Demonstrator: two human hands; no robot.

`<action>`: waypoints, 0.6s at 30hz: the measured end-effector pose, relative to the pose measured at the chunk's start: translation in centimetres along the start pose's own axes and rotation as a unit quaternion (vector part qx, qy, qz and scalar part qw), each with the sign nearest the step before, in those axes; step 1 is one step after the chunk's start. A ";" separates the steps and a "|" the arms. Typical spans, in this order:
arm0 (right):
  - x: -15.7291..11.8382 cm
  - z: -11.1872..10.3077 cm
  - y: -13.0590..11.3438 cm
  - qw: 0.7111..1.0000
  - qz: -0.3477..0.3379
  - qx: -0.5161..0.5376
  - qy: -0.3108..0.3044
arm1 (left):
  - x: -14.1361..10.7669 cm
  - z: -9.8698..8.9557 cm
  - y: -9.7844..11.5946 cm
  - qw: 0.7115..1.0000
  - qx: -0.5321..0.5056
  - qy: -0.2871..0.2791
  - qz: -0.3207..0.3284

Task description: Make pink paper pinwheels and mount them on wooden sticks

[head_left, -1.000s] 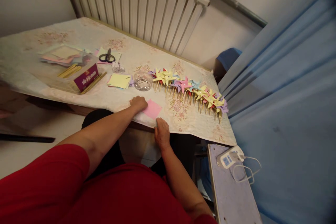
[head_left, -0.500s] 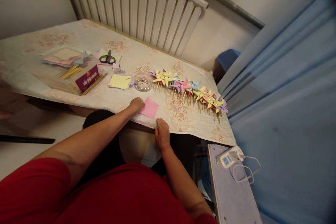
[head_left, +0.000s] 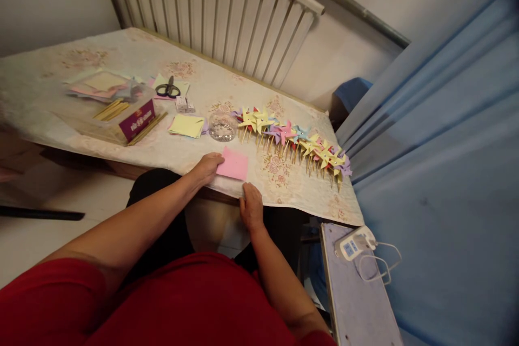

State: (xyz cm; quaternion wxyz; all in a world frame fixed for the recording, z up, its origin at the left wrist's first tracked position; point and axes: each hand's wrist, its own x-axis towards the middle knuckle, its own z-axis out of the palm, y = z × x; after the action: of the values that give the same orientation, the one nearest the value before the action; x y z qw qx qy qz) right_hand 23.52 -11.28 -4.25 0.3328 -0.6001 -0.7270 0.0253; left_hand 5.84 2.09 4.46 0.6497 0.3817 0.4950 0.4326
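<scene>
A square of pink paper (head_left: 234,164) is at the table's front edge. My left hand (head_left: 207,168) pinches it by its left side, thumb on top. My right hand (head_left: 252,206) rests at the edge of the table just below the paper's lower right corner, its fingers curled together; what they hold, if anything, is hidden. Behind the paper stands a round clear dish (head_left: 221,127) with small shiny pieces in it. To its left lies a stack of yellow paper squares (head_left: 187,126). A row of colourful paper pinwheels (head_left: 286,133) on sticks lies to the right.
At the left stands a clear plastic box (head_left: 91,128) with wooden sticks (head_left: 111,110) and a purple label. Black-handled scissors (head_left: 167,88) and small white boxes (head_left: 185,104) lie beyond the yellow stack. A power strip (head_left: 355,243) with a cable sits on a side board.
The pink paper has turned and shifted slightly right in my left hand, which now shows more of its back and thumb. My right hand stays nearly in place.
</scene>
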 end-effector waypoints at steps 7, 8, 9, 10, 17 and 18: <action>0.7 -0.7 -0.6 0.990 0.080 0.118 -0.005 | -2.5 1.1 1.2 0.991 -0.118 -0.055 0.010; 1.0 -0.9 -0.9 0.981 0.111 0.159 -0.002 | -2.8 1.3 1.2 0.989 -0.134 -0.061 0.008; 1.3 -1.2 -1.2 0.967 0.146 0.210 0.003 | -3.1 1.5 1.2 0.986 -0.151 -0.067 0.004; 1.6 -1.4 -1.6 0.945 0.184 0.269 0.011 | -3.4 1.7 1.1 0.983 -0.169 -0.074 0.001; 3.4 -2.7 -4.2 0.712 0.352 0.602 0.086 | -5.0 2.6 -0.2 0.973 -0.202 -0.108 -0.016; 3.6 -2.8 -4.5 0.701 0.357 0.611 0.094 | -5.2 2.6 -0.4 0.973 -0.200 -0.112 -0.018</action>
State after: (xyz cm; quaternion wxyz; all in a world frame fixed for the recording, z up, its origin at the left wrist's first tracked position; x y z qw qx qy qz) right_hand 20.91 -10.34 1.49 0.6586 -0.4793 -0.2484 0.5243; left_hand 7.77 -3.08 6.34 0.7717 0.2808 0.3294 0.4660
